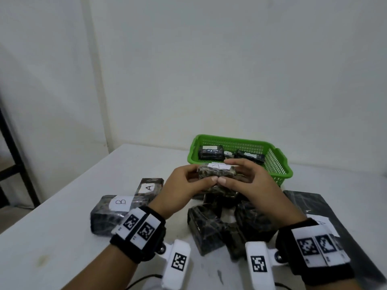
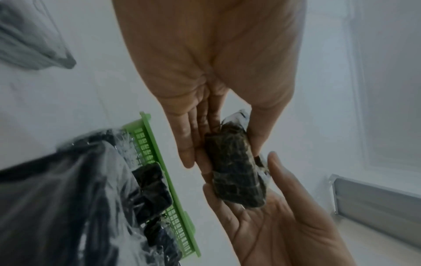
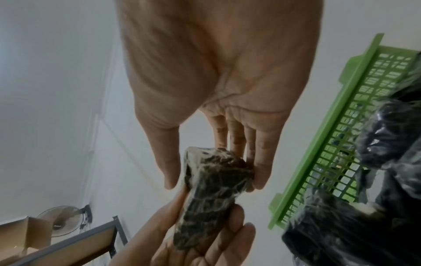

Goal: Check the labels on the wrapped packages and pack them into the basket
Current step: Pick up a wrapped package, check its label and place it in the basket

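Both hands hold one small dark wrapped package (image 1: pixel 216 172) (image 2: pixel 234 172) (image 3: pixel 209 190) above the table, just in front of the green basket (image 1: pixel 280 164). Its white label, marked A, faces up. My left hand (image 1: pixel 189 181) pinches its left end between thumb and fingers, and my right hand (image 1: pixel 240 176) pinches the right end the same way. Two dark wrapped packages (image 1: pixel 210 153) lie inside the basket. More wrapped packages lie on the table: one labelled A (image 1: pixel 149 188), one labelled B (image 1: pixel 114 210), and a pile (image 1: pixel 226 225) under my hands.
A large flat dark package (image 1: pixel 326 214) with a white label lies at the right of the white table (image 1: pixel 62 227). A black metal frame (image 1: pixel 12 147) stands at the far left. White walls close in behind the table.
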